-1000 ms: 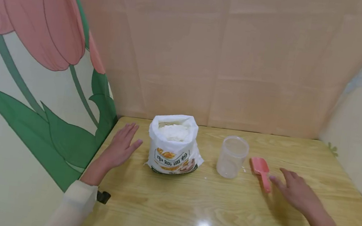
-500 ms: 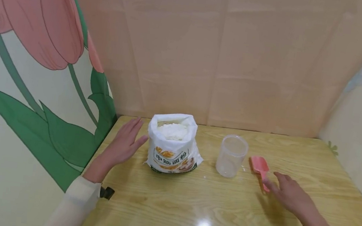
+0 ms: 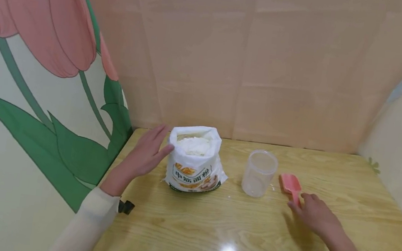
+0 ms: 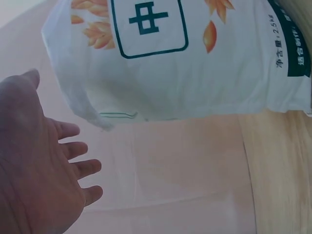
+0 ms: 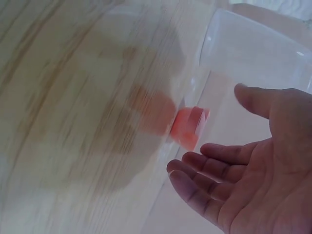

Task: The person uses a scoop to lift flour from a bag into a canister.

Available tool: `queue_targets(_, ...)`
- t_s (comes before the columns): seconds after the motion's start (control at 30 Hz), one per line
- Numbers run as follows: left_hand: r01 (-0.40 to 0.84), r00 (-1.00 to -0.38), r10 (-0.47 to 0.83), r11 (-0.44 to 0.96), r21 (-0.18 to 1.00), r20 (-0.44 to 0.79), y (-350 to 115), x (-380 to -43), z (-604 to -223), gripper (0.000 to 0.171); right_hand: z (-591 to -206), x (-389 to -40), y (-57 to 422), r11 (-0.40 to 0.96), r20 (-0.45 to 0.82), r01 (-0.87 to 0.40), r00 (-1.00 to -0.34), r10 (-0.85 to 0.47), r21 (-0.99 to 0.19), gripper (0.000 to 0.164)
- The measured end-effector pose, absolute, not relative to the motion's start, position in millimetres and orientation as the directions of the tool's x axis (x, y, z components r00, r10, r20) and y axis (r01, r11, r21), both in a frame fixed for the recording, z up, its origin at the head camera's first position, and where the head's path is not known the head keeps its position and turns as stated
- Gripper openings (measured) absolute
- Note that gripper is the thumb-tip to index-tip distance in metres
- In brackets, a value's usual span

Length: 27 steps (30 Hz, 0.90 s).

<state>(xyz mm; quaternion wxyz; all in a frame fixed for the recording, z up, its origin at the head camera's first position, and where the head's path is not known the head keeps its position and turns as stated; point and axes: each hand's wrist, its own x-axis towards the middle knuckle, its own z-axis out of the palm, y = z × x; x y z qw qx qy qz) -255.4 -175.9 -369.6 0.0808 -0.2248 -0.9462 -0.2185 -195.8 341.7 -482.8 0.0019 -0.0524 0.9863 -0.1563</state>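
A white flour bag (image 3: 191, 170) stands upright with its top rolled open and flour (image 3: 194, 145) heaped inside. My left hand (image 3: 145, 152) is at the bag's left side, fingers spread, thumb right by the rim; in the left wrist view a gap shows between the fingers and the bag (image 4: 170, 87). A pink scoop (image 3: 291, 183) lies on the table, handle toward me. Over that handle hovers my right hand (image 3: 316, 215), thumb and fingers apart on either side of it. The right wrist view shows nothing in the palm and the scoop (image 5: 190, 126) beyond the fingertips.
Between the bag and the scoop stands a clear plastic jar (image 3: 259, 174), without a lid. A few white specks lie on the wooden table (image 3: 180, 232). A pink-beige cloth backdrop (image 3: 246, 64) rises behind, with printed panels at both sides.
My left hand has moved right and a little forward, up to the bag. My right hand has moved left and down over the scoop's handle. Bag, jar and scoop stay put.
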Motion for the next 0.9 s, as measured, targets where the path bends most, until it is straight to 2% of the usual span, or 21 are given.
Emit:
queue_targets(0.17, 0.49, -0.869, 0.414, 0.796, 0.356, 0.27, -169, -259, -367, 0.08, -481, -200, 340, 0.954, -0.01, -0.084, -0.996, -0.091, -0.288, 0.067)
queue_targets(0.43, 0.498, -0.865, 0.434, 0.803, 0.326, 0.252, -158, -262, -364, 0.081, -480, -207, 340, 0.949, -0.079, -0.048, -0.994, -0.077, -0.312, 0.042)
queue_targets(0.7, 0.512, -0.858, 0.46, 0.807, 0.294, 0.23, -149, -265, -362, 0.083, -487, -216, 341, 0.933, -0.156, 0.0, -0.986, -0.06, -0.36, 0.04)
queue_targets(0.9, 0.501, -0.864, 0.456, 0.82, 0.277, 0.215, -144, -267, -362, 0.084, -488, -222, 343, 0.925, -0.16, 0.008, -0.985, -0.057, -0.381, 0.038)
